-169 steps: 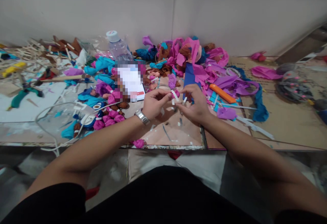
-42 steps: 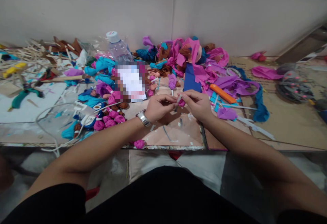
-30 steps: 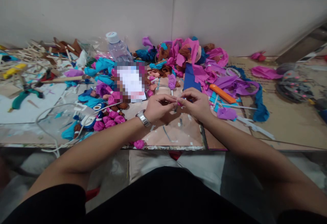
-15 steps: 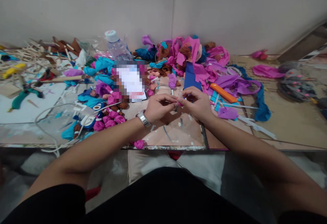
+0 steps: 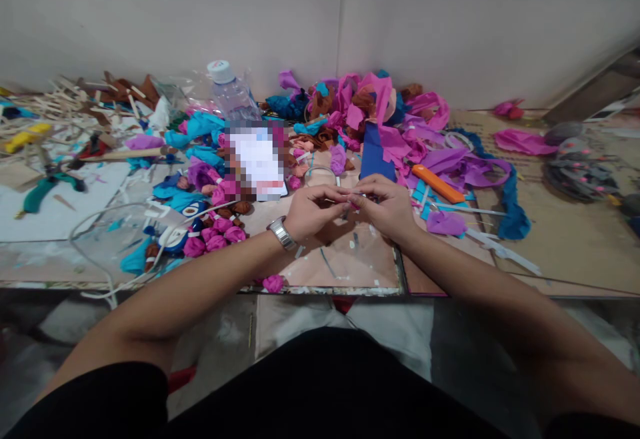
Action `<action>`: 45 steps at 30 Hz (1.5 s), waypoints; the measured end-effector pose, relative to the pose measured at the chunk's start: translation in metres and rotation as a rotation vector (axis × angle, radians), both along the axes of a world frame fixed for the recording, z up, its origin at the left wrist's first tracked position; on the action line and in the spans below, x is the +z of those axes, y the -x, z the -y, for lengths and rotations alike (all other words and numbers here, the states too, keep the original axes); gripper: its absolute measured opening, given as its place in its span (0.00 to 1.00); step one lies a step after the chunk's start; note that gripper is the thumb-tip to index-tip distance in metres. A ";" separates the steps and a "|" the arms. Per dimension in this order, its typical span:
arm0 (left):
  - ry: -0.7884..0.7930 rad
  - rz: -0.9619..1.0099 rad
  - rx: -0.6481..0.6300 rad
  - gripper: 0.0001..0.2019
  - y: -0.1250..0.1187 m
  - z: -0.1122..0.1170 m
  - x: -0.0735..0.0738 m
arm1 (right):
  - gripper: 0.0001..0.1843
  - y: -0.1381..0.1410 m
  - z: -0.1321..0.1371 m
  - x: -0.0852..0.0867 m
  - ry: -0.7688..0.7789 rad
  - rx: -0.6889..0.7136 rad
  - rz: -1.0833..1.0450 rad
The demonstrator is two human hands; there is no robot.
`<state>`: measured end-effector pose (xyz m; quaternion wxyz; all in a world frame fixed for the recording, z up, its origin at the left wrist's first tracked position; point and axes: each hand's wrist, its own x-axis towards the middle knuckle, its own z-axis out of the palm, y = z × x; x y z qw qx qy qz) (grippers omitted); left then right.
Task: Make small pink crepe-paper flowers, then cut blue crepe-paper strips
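Nearest was a black shirt [image 5: 340, 385], its wearer's two bare forearms reaching in over the tabletop [image 5: 360, 262]. Close to the front edge lay a loose bud [image 5: 273, 283] of pink paper. Beyond it the left hand [image 5: 313, 211], a watch [image 5: 282, 233] at its wrist, met the right hand [image 5: 393, 209] above the tabletop. The fingers of both were pinched narrow, tip to tip, on a pink bud [image 5: 354, 205] — mostly hidden between them.

To the left, about level with the hands, sat more pink buds [image 5: 215, 235] and a white cable [image 5: 113, 215]; farther left, green pliers [image 5: 43, 192] lay on white paper [image 5: 100, 205]. To the right were white strips [image 5: 505, 252] and, a little farther back, an orange cutter [image 5: 439, 183].

Just past the hands lay a thin ring [image 5: 320, 172], with a lit phone [image 5: 257, 162] to its left and a blue block [image 5: 376, 155] to its right. Behind the phone stood a bottle [image 5: 233, 95] with a white cap; right of it rose a paper heap [image 5: 367, 102] — pink, purple, blue and brown. Farthest off was the pale wall [image 5: 200, 19].
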<state>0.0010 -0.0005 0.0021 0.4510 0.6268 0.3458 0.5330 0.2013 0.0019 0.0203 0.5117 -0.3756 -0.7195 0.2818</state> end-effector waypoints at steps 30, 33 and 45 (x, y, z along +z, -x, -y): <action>-0.136 -0.095 0.007 0.05 0.002 0.001 0.003 | 0.09 0.003 0.000 0.002 0.152 0.037 -0.060; -0.148 -0.135 0.002 0.04 0.003 0.002 0.003 | 0.12 0.003 0.000 0.001 0.204 0.036 -0.104; -0.150 -0.134 -0.012 0.03 0.002 0.001 0.005 | 0.09 0.005 -0.003 -0.001 0.259 0.041 -0.186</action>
